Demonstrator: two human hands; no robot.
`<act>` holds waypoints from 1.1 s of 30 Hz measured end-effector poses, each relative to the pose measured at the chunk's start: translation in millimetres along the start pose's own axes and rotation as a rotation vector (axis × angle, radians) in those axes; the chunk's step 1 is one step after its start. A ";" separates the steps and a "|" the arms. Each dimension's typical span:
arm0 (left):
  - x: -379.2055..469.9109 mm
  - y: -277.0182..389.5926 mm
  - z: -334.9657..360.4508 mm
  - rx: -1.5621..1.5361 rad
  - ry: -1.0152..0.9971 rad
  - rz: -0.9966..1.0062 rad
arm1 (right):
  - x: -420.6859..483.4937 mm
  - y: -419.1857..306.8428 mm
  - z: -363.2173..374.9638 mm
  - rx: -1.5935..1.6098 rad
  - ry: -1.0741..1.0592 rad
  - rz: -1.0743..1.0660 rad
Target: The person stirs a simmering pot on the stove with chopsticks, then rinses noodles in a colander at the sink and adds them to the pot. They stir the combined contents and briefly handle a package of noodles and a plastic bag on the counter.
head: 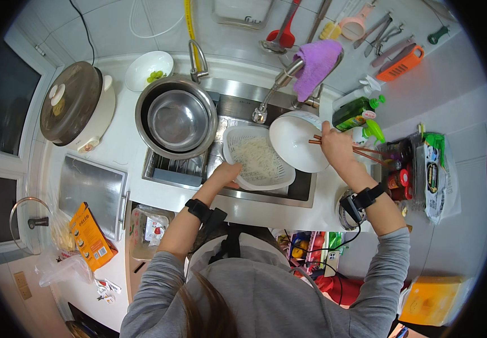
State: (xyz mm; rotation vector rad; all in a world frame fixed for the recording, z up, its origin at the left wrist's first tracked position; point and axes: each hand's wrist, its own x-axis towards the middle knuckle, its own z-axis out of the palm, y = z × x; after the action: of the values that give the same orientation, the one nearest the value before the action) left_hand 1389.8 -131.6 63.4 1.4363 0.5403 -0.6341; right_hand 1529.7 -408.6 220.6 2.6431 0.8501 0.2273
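My left hand [228,174] grips the near left rim of a white plastic colander basket [283,181] over the sink. Pale thin noodles or shreds [257,155] lie in the basket. My right hand [337,145] holds a white bowl [291,141] by its right rim, tipped beside the basket's right side. Brown chopsticks [366,151] are also held in that hand and cross the bowl's edge. The bowl's visible inside is bare white. Part of the basket's right rim is hidden behind the bowl.
Nested steel bowls [176,118] stand over the sink's [269,199] left side. A tap draped with a purple cloth [317,63] overhangs the back right. Bottles [351,114] and jars line the right. An electric pot [79,105] and a bowl with green grapes [148,63] stand left.
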 end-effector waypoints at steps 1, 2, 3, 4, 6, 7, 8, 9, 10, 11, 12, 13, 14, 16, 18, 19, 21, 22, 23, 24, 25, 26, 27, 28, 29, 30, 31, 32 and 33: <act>1.9 -2.2 -0.9 -0.013 -0.009 -0.007 | -3.3 -1.3 1.4 -0.014 0.048 -0.031; 3.2 -4.8 -2.0 -0.026 -0.017 -0.013 | -6.3 -2.9 1.6 -0.029 0.096 -0.062; 3.2 -8.7 -2.8 -0.033 -0.013 -0.014 | -8.7 -5.0 0.5 -0.040 0.114 -0.093; -1.5 -5.9 -2.4 -0.038 -0.010 -0.013 | -10.0 -6.4 0.7 -0.041 0.134 -0.101; -8.6 -1.1 -3.2 -0.040 -0.001 -0.008 | -12.3 -7.6 4.1 -0.043 0.175 -0.121; -12.6 -0.6 -5.8 -0.032 0.003 -0.008 | -14.4 -7.3 7.4 -0.013 0.165 -0.086; -15.6 -1.1 -8.7 -0.024 0.007 -0.008 | -14.9 -4.0 12.0 0.024 0.131 -0.047; -17.1 -2.9 -11.6 -0.047 0.014 0.024 | -14.6 2.5 17.3 0.062 0.097 -0.008; -21.9 -0.9 -18.4 -0.030 0.022 0.010 | -13.4 6.8 22.1 0.106 0.064 0.028; -30.0 3.2 -25.7 -0.009 0.030 -0.010 | -14.1 10.1 21.3 0.181 0.016 0.100; -38.6 7.5 -33.4 0.012 0.038 -0.029 | -15.1 15.8 18.1 0.257 -0.033 0.171; -47.0 10.7 -40.4 0.032 0.015 -0.013 | -20.4 22.9 15.6 0.327 -0.086 0.254; -51.4 10.7 -49.1 0.008 0.012 -0.038 | -26.5 30.6 23.1 0.340 -0.073 0.256; -55.5 12.5 -63.9 -0.035 -0.001 -0.093 | -42.3 47.2 39.8 0.362 -0.054 0.270; -63.6 16.9 -74.3 -0.055 0.043 -0.126 | -46.7 57.7 34.5 0.674 -0.278 0.444; -70.9 26.9 -75.7 -0.060 0.059 -0.149 | -53.3 62.8 31.9 0.831 -0.387 0.531; -76.2 35.6 -86.9 -0.130 0.036 -0.166 | -67.2 63.1 32.6 0.906 -0.434 0.549; -77.7 39.2 -91.6 -0.146 0.037 -0.166 | -74.1 63.9 36.1 0.944 -0.455 0.560; -80.4 42.7 -95.2 -0.161 0.039 -0.165 | -81.9 65.1 52.4 0.979 -0.450 0.557; -83.6 46.4 -97.5 -0.177 0.041 -0.165 | -88.0 63.4 61.8 0.991 -0.464 0.561; -88.9 51.1 -97.6 -0.176 0.044 -0.124 | -92.7 61.1 69.4 1.000 -0.479 0.562; -90.7 53.7 -99.8 -0.189 0.048 -0.126 | -97.5 57.5 76.6 1.010 -0.493 0.562; -91.8 56.5 -102.8 -0.202 0.053 -0.128 | -102.3 52.2 84.4 1.037 -0.498 0.553; -92.9 60.4 -104.0 -0.221 0.059 -0.127 | -104.7 46.9 91.4 1.060 -0.502 0.539; -93.8 64.9 -104.5 -0.237 0.080 -0.142 | -106.3 40.9 98.0 1.083 -0.505 0.524; -95.5 68.5 -103.4 -0.219 0.089 -0.129 | -106.9 33.7 104.5 1.104 -0.529 0.527; -99.0 71.5 -102.5 -0.206 0.100 -0.113 | -104.5 26.1 109.1 1.121 -0.552 0.524; -100.8 75.1 -101.3 -0.192 0.110 -0.095 | -101.6 19.8 115.7 1.139 -0.573 0.522; -102.1 78.5 -99.8 -0.175 0.086 -0.087 | -98.0 14.3 124.8 1.138 -0.584 0.474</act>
State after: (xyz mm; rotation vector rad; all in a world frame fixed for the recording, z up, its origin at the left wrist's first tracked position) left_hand 1373.2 -22.5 183.3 1.2847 0.7122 -0.5813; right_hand 1490.3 -512.4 106.3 3.5296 0.0904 -1.2041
